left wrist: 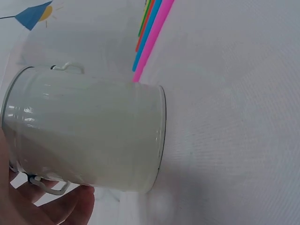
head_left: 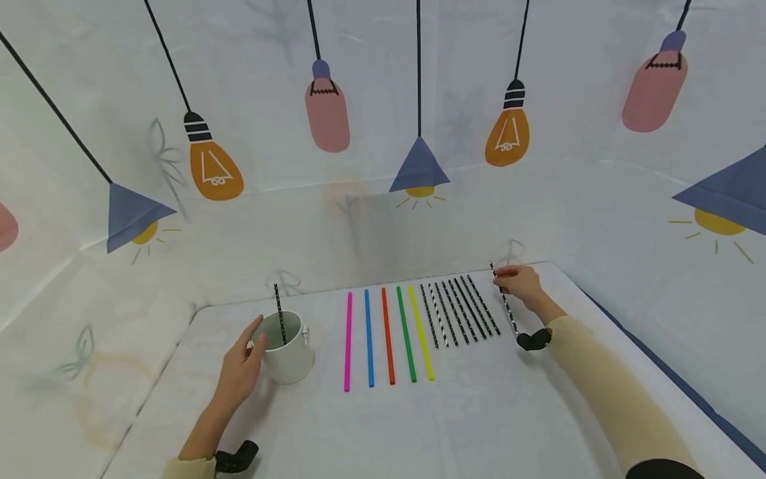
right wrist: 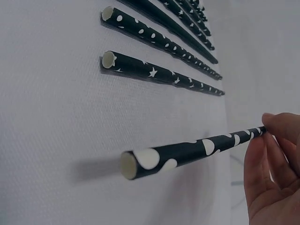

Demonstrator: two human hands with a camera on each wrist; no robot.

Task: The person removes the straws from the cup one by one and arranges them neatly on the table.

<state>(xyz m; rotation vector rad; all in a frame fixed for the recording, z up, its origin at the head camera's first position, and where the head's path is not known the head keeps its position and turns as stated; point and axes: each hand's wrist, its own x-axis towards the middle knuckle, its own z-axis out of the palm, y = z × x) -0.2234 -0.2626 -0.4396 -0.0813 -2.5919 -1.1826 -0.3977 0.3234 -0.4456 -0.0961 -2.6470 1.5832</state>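
My right hand [head_left: 519, 283] pinches a black paper straw with white spots [right wrist: 187, 153] between thumb and fingers near its far end. The straw slants above the table, its near end toward the right wrist camera. My left hand [head_left: 241, 369] rests against the left side of a white metal bucket [head_left: 288, 362], its fingers by a small loop handle [left wrist: 55, 188] in the left wrist view. One black patterned straw [head_left: 280, 313] stands tilted inside the bucket. To the right of my left hand, a row of black patterned straws [head_left: 459, 309] lies on the table.
Plain straws lie between the bucket and the black row: pink [head_left: 348, 342], blue [head_left: 369, 339], orange-red [head_left: 388, 336], green [head_left: 407, 336] and yellow [head_left: 421, 336]. A white cloth covers the table [head_left: 383, 432]. Behind it hangs a pale backdrop [head_left: 371, 233] printed with lamps.
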